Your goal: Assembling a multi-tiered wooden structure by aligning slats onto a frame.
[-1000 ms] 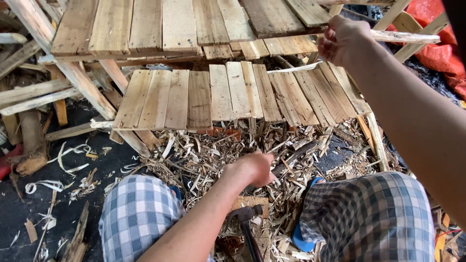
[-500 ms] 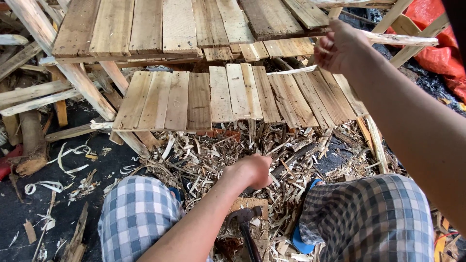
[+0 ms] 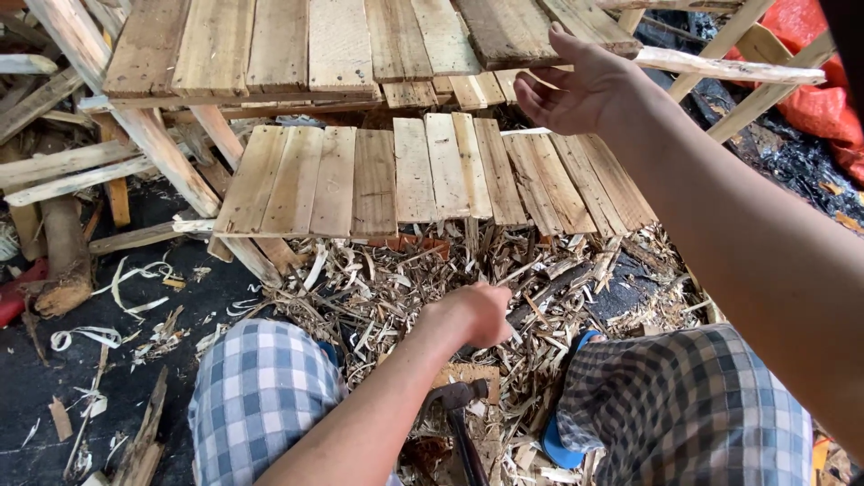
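At the far left, loose planks [image 3: 63, 166] are lying crossed beside a log [image 3: 65, 256], with pale curls of shavings on the dark floor [image 3: 54, 378]. Just right of them, a lower panel of slats [image 3: 423, 175] is lying flat, and an upper panel [image 3: 297, 45] is sitting above and behind it. Below the lower panel, a litter of wood chips [image 3: 396, 279] is spreading between the person's checked knees. The left hand [image 3: 477, 310] is reaching down into that litter with its fingers curled under; whether it is gripping anything cannot be told. A hammer [image 3: 454, 400] is lying just below the hand, apart from it. Further right, the right hand [image 3: 580, 85] is hovering open, fingers spread and palm turned left, holding nothing, just beside the near edge of the upper panel. A thin stick [image 3: 729, 67] is jutting out rightward behind it, toward a red sack [image 3: 823, 81].
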